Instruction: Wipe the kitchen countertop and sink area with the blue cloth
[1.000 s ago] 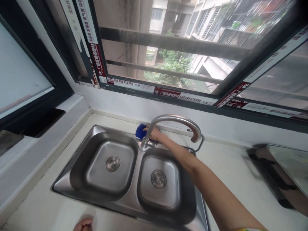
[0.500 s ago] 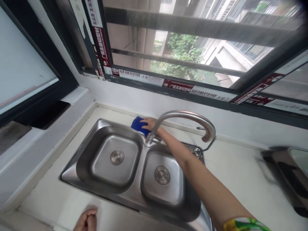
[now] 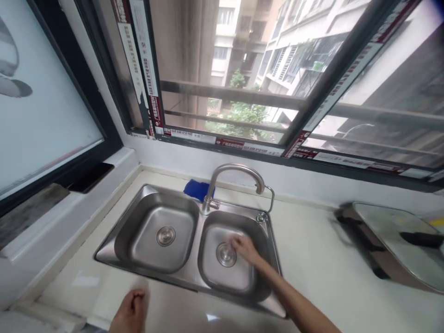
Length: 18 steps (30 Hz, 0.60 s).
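A right hand [image 3: 244,247], empty and blurred, reaches over the drain [image 3: 225,255] in the right basin of a steel double sink [image 3: 107,253], while the left hand [image 3: 130,314] rests curled on the white counter [image 3: 312,263]. A blue cloth [image 3: 194,188] lies behind the faucet [image 3: 233,172].

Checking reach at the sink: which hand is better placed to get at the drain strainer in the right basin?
Right. The right hand hangs over the right basin, just beside its drain strainer. The left hand sits curled on the counter at its front edge, outside the sink.
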### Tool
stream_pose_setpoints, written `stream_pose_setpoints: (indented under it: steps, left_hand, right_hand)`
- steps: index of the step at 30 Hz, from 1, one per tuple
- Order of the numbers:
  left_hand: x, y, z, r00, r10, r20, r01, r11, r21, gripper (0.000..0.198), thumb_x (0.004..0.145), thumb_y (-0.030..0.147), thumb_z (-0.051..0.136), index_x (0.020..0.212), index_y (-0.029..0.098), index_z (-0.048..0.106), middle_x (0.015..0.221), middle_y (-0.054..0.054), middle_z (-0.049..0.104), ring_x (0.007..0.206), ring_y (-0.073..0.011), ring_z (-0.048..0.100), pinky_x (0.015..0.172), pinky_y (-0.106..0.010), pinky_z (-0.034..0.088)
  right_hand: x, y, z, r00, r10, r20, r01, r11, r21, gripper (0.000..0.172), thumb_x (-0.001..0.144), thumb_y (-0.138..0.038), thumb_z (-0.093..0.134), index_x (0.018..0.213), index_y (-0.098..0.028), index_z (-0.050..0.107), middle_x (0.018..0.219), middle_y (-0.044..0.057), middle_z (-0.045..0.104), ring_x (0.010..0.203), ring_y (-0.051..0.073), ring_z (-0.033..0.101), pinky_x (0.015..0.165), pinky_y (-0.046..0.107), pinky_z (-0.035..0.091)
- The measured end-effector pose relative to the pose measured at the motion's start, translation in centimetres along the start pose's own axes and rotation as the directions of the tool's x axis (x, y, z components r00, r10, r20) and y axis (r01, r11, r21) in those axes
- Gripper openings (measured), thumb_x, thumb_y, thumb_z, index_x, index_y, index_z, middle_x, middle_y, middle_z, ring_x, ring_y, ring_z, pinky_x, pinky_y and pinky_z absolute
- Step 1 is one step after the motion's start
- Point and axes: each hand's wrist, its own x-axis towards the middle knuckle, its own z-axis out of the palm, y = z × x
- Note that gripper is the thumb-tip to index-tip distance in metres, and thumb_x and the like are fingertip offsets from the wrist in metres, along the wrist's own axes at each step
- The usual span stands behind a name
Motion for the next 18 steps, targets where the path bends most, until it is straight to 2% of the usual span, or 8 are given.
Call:
stream_pose_setpoints:
  steps: [2,4,7,9,11,12,15,18]
  left_hand:
    - [0.0,0.0,-0.3,1.0,0.013,0.007,-0.014,0.999,0.029,0.032,0.085,0.039,0.042,0.093,0.027,0.071,0.072,-0.001,0.071,0.053,-0.0168,0.056,0.052,-0.026,0.036]
    - [0.4,0.1,-0.6,0.998,0.048,0.028,-0.049,0.998,0.03,0.032,0.086,0.038,0.041,0.092,0.028,0.071,0.075,0.0,0.073,0.056,-0.0176,0.059,0.053,-0.027,0.037]
    - [1.6,1.2,-0.6,0.968,0.193,0.159,-0.177,0.978,-0.108,0.032,0.085,0.036,0.039,0.093,0.027,0.069,0.086,0.001,0.075,0.066,-0.0169,0.065,0.063,-0.026,0.047]
    - [2.8,3.2,-0.1,0.91,0.311,0.273,-0.255,0.941,-0.224,0.034,0.084,0.036,0.037,0.096,0.026,0.067,0.095,0.0,0.076,0.069,-0.016,0.068,0.068,-0.027,0.052]
    - [4.2,6.3,0.9,0.84,0.42,0.345,-0.351,0.904,-0.245,0.038,0.084,0.036,0.034,0.1,0.023,0.066,0.101,-0.003,0.076,0.07,-0.016,0.07,0.068,-0.028,0.055]
    - [4.8,8.2,1.4,0.788,0.501,0.358,-0.453,0.866,-0.214,0.04,0.086,0.036,0.032,0.104,0.022,0.066,0.104,-0.005,0.075,0.075,-0.0161,0.071,0.07,-0.028,0.056]
    - [6.7,14.5,3.1,0.703,0.616,0.355,-0.595,0.783,-0.181,0.036,0.086,0.031,0.04,0.109,0.021,0.066,0.107,-0.006,0.075,0.088,-0.0167,0.07,0.086,-0.031,0.054]
    - [8.2,20.8,4.4,0.636,0.7,0.323,-0.696,0.702,-0.151,0.035,0.086,0.026,0.046,0.115,0.018,0.065,0.118,-0.011,0.07,0.105,-0.0207,0.066,0.1,-0.035,0.047]
  right_hand:
    - [-6.9,1.8,1.1,0.99,-0.007,0.138,0.017,0.997,-0.069,0.028,0.089,-0.028,0.042,0.087,-0.028,0.07,0.072,0.003,0.071,0.065,0.02,0.069,0.063,0.032,0.057]
    - [-12.7,3.6,1.9,0.985,-0.045,0.166,0.078,0.977,-0.2,0.031,0.087,-0.02,0.042,0.095,-0.03,0.07,0.09,0.006,0.074,0.083,0.022,0.072,0.077,0.034,0.058]
    - [-18.7,5.2,2.7,0.994,-0.098,0.057,0.112,0.938,-0.328,0.036,0.09,-0.015,0.038,0.106,-0.025,0.068,0.099,0.008,0.074,0.094,0.021,0.071,0.084,0.035,0.058]
    - [-20.8,5.7,3.0,0.988,-0.119,-0.1,0.07,0.913,-0.401,0.033,0.094,-0.018,0.038,0.112,-0.022,0.065,0.105,0.009,0.074,0.098,0.021,0.07,0.087,0.037,0.057]
    - [-21.7,6.0,3.0,0.964,-0.138,-0.227,0.012,0.876,-0.482,0.027,0.097,-0.023,0.043,0.113,-0.021,0.064,0.107,0.009,0.074,0.099,0.021,0.07,0.092,0.04,0.056]
    - [-21.9,6.2,2.9,0.95,-0.151,-0.272,-0.014,0.852,-0.523,0.025,0.097,-0.025,0.045,0.112,-0.021,0.064,0.107,0.008,0.074,0.099,0.021,0.07,0.095,0.042,0.054]
    - [-22.2,6.9,2.5,0.902,-0.208,-0.378,-0.084,0.775,-0.627,0.025,0.097,-0.027,0.045,0.112,-0.02,0.064,0.11,0.009,0.073,0.104,0.022,0.069,0.103,0.046,0.049]
    - [-22.8,7.5,2.5,0.881,-0.253,-0.4,-0.118,0.701,-0.703,0.029,0.098,-0.027,0.043,0.118,-0.019,0.062,0.116,0.01,0.072,0.112,0.021,0.066,0.108,0.044,0.045]
